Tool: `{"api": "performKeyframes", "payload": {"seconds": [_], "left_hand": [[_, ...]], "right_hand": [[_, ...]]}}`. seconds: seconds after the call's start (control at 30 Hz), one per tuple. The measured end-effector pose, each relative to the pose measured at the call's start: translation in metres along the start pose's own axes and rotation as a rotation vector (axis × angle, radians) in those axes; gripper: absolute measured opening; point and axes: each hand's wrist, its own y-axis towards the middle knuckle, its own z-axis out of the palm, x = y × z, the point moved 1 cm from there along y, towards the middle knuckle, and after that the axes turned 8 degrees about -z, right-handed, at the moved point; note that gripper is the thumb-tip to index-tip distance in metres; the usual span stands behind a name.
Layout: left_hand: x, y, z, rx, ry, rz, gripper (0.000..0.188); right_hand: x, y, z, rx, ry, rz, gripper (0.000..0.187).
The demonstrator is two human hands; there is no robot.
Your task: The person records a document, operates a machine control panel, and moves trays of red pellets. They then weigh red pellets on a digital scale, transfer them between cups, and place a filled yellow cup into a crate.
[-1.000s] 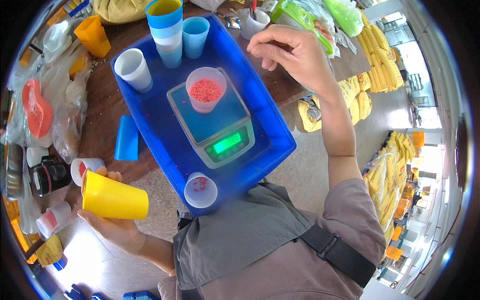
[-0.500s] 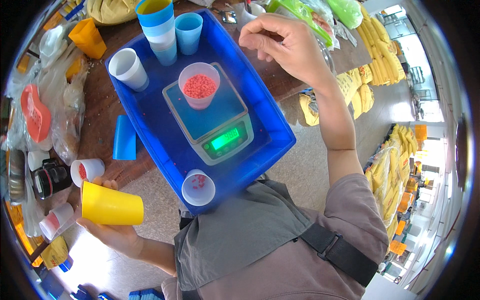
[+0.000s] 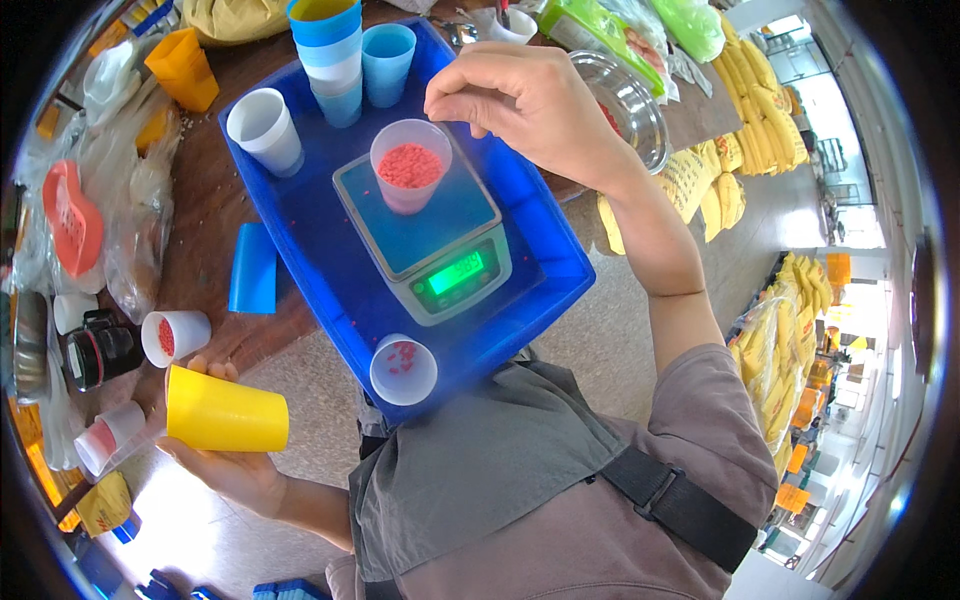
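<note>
My left hand [image 3: 225,478] grips a yellow plastic cup [image 3: 228,410] lying sideways, its base pointing right. With fingertips pinched, my right hand [image 3: 530,105] hovers just above and right of a translucent cup [image 3: 411,193] of red pellets [image 3: 409,166]. Whatever the pinch holds is hidden. That cup stands on a digital scale [image 3: 428,235] with a lit green display, inside a blue tray [image 3: 545,310]. A white cup [image 3: 404,371] with a few red pellets sits in the tray's near corner.
At the tray's far end stand a white cup [image 3: 265,133], a blue cup [image 3: 387,65] and a cup stack [image 3: 328,60]. A blue cup [image 3: 254,268] lies left of the tray. A clear bowl [image 3: 640,110] is at right. Left are plastic bags [image 3: 140,220] and a pellet cup [image 3: 177,337].
My right hand has moved left and slightly down, from right of the tray to over the cup on the scale, uncovering the clear bowl. My left hand keeps the yellow cup in place.
</note>
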Motion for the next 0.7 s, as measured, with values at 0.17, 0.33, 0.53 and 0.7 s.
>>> {"api": "performKeyframes", "payload": {"seconds": [0.17, 0.33, 0.53, 0.7], "left_hand": [[0.001, -0.002, -0.008, -0.091, -0.03, -0.006, 0.074], [0.0, 0.0, -0.016, -0.091, -0.053, -0.028, 0.075], [-0.005, 0.003, -0.027, -0.055, -0.065, -0.033, 0.075], [-0.009, 0.006, -0.034, -0.046, -0.036, -0.022, 0.074]], "right_hand": [[0.003, 0.002, 0.002, 0.045, -0.032, 0.051, 0.01], [0.002, 0.003, 0.012, 0.019, -0.037, -0.008, 0.006], [0.009, 0.005, 0.016, 0.017, -0.136, -0.031, 0.006], [0.015, -0.004, 0.008, -0.009, -0.199, 0.071, 0.006]]}}
